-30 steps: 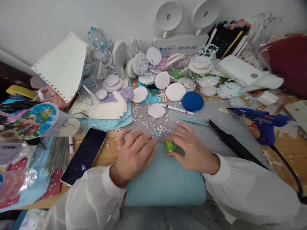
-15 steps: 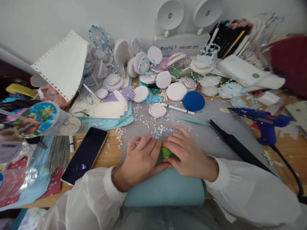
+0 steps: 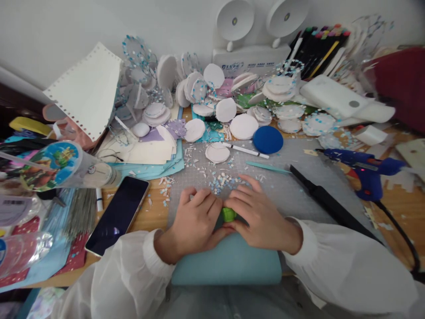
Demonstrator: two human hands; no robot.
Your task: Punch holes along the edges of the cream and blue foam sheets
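Two bare hands, white sleeves, working close together at the near edge of a cluttered wooden counter (image 3: 157, 215). Right hand (image 3: 232, 214): fingers and thumb closed about a small green punch (image 3: 229, 215), gripping it. Punch sits between the two hands, at the far edge of a blue paper sheet (image 3: 229, 266). Sheet bends down over the counter's near side. Left hand (image 3: 195, 221): fingers bent over the sheet's left part, thumb stretched toward the punch; cannot tell whether it pinches the paper.

Just beyond the fingers, a scatter of tiny blue and white confetti (image 3: 221, 182) on a grey cutting mat (image 3: 282, 188). Farther out on the mat: white disc (image 3: 217, 153), with a white pen (image 3: 247, 150) near it, its far end close to the disc; blue disc (image 3: 268, 140) beyond the pen's right end. Right of the hands, a thin turquoise strip (image 3: 265, 167), its right end by a long black tool (image 3: 327, 204); farther right, a blue glue gun (image 3: 368, 168), small red light showing.

Left side: dark-screened phone (image 3: 117, 215) lying aslant, near the left sleeve. Beyond it, a lidded plastic cup (image 3: 94, 173) with a straw. Back of counter: white discs heaped before a twin-headed lamp (image 3: 235, 22).
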